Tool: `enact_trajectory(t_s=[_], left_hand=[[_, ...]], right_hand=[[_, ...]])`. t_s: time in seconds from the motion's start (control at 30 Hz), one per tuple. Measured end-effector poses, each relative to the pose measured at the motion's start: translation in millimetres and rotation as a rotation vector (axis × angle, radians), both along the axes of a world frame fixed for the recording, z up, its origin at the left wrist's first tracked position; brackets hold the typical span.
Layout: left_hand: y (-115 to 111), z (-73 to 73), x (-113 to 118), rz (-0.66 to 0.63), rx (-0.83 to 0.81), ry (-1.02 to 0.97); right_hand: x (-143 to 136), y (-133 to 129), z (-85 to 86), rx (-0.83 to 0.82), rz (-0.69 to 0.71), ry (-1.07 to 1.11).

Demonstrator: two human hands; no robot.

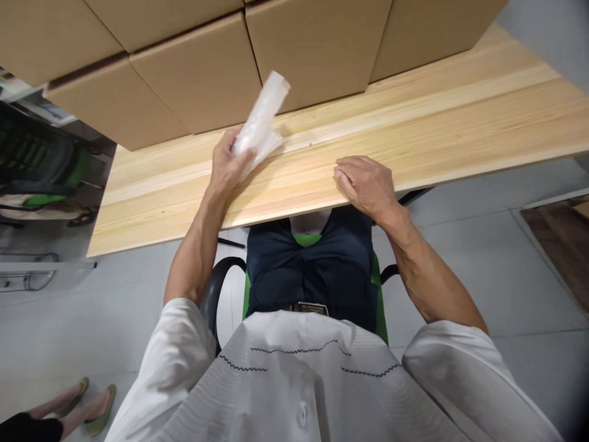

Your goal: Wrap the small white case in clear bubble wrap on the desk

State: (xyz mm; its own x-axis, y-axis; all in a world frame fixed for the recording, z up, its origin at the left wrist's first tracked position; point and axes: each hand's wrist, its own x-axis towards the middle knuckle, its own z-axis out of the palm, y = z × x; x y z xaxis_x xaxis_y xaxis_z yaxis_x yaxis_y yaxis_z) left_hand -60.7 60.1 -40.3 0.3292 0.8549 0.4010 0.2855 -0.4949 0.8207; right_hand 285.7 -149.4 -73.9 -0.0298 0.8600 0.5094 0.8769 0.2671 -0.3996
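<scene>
A white shirt lies nearest the camera, worn by a person in dark trousers who sits on a green chair, close up to the wooden desk, presumably so that both forearms reach over its near edge.

The left hand holds a translucent white plastic wrap above the desk, in front of the boxes. Its thumb lies over the wrap and pinches it against fingers mostly hidden behind; gripping one end probably suits something so light and floppy, leaving the rest free. Whether the wrap's lower edge touches the desk, I cannot tell.

The right hand rests near the desk's edge, its fingers curled and pressed together with nothing showing in them, perhaps simply for support.

Cardboard boxes stand along the far side, likely stacked there to leave working room in front. I count two in the lower row and one plainly above, with a sliver of what seems another at the top. There is one wrap, perhaps folded, and, on the floor, two sandals on another person's feet.
</scene>
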Motion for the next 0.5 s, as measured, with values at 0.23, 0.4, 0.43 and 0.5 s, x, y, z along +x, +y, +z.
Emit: enact_trajectory(t_s=[0.23,0.4,0.43,0.5], left_hand=[[0.2,4.6,-2.3,0.109,-0.073,-0.229],[-10.5,12.5,5.8,0.129,-0.132,-0.34],[-13.6,15.2,7.9,0.135,-0.163,-0.361],[-19.4,19.8,11.5,0.14,-0.235,-0.393]], right_hand=[[-1.0,-1.0,2.1,0.0,0.007,0.011],[-2.7,-0.4,4.1,-0.027,-0.006,0.02],[-3.0,-0.4,4.2,-0.028,-0.006,0.022],[-2.8,-0.9,3.9,-0.023,-0.002,0.03]])
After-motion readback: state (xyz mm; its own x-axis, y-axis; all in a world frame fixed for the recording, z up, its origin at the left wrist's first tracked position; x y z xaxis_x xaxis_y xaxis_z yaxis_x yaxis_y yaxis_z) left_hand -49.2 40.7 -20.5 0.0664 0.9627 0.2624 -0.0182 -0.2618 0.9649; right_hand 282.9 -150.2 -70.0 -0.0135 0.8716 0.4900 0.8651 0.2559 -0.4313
